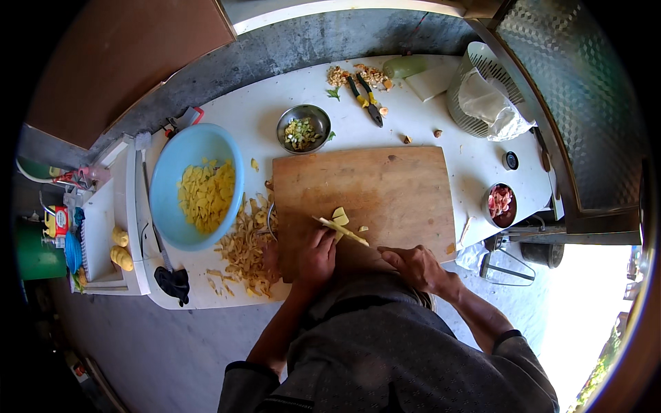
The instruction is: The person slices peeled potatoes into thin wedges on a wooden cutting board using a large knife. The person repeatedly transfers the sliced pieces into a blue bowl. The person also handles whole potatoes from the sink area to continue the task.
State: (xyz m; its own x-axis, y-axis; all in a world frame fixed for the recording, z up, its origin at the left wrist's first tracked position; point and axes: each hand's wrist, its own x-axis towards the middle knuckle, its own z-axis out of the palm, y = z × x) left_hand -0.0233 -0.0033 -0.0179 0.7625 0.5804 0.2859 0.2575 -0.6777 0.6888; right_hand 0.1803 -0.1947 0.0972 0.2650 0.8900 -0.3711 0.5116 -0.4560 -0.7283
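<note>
My right hand [417,268] is closed around the handle of a knife [344,232], whose narrow pale blade points left over the wooden cutting board [385,179]. The curled fingers of my left hand [318,260] are at the blade's near side, on a piece of peeled potato [338,237] that is mostly hidden. Just beyond the blade lie cut potato pieces [340,215] and a smaller bit [363,228]. Left of the board, a light blue basin [160,186] holds many yellow potato slices [206,196].
Potato peels [248,255] heap between basin and board. Behind the board stands a metal bowl [282,125] of chopped greens, with pliers [367,102] nearby. To the right are a bowl of raw meat [500,203] and a slatted basket [475,82]. Whole potatoes [121,258] rest by the sink.
</note>
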